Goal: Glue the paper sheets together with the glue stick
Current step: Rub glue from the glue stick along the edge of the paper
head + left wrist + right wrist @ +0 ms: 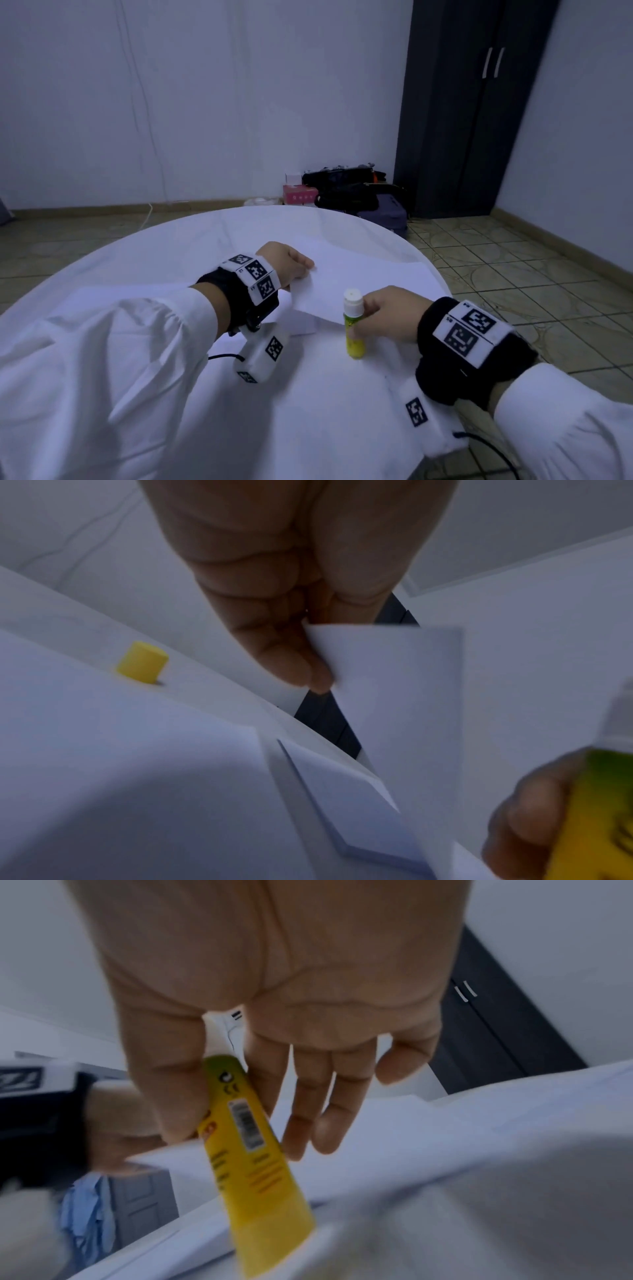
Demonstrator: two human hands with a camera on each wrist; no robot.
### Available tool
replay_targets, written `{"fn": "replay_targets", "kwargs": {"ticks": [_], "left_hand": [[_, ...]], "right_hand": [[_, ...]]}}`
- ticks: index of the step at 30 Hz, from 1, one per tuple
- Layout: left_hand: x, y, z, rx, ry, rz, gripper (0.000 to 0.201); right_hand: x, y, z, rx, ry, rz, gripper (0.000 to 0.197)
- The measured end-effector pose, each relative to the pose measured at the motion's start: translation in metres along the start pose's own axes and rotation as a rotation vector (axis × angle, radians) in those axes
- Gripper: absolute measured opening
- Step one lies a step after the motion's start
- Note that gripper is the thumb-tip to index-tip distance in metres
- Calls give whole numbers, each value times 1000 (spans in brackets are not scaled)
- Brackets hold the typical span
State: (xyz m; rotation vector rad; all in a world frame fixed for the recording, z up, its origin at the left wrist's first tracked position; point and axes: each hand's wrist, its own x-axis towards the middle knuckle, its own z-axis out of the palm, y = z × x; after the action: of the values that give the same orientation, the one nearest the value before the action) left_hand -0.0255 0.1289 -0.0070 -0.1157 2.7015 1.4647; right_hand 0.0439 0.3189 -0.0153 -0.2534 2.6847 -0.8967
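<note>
My left hand [303, 270] pinches the near corner of a white paper sheet [346, 284] and holds it lifted off the round white table [164, 263]. The left wrist view shows thumb and finger of that left hand [318, 679] closed on the sheet [404, 696]. A small stack of paper [349, 804] lies flat beneath it. My right hand [364, 317] grips a yellow-green glue stick [354, 329] upright, its white uncapped tip on top, just right of the lifted sheet. In the right wrist view the glue stick [246, 1137] sits between thumb and forefinger. Its yellow cap [142, 662] stands alone on the table.
The table's right edge drops to a tiled floor [513, 274]. A dark wardrobe [472, 102] stands in the far corner with bags [352, 192] on the floor beside it. Black cables trail from both wrist cameras over the table.
</note>
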Motion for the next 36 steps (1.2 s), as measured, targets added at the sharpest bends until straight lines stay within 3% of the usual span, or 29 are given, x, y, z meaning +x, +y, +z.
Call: {"fn": "replay_targets", "kwargs": {"ticks": [5,9,12,16,18,20,22,25,30,36], "left_hand": [[-54,-43,-54,56,-33,-54,20],[-104,-82,-83,270,-190,-111,32],[-134,-102,-92,452,-268,-98,44],[-154,-119,-95,693,-298,-86,62],[-154,-127,-97,747,-261,-74,77],[-155,-133,-101,759,-203,-60,89],[-158,-137,-104,845,-174,8,80],[-160,-138,-107,909,-259,46,48],[-161,-137,-108,1058,-365,143,47],[-163,-140,-110,1090,-340,220,49]], "right_hand": [[-16,-20,-2,113,135,-23,33],[-23,-40,23,60,-55,2,14],[-26,-56,40,15,-105,-32,16],[-21,-77,47,-15,-16,-42,20],[-17,-86,53,46,40,-27,12],[-13,-93,57,112,135,-34,20],[-11,-104,60,156,233,-97,19],[-1,-121,69,137,257,-175,17],[26,-151,107,1,179,-181,31],[44,-186,136,-180,135,-209,35]]}}
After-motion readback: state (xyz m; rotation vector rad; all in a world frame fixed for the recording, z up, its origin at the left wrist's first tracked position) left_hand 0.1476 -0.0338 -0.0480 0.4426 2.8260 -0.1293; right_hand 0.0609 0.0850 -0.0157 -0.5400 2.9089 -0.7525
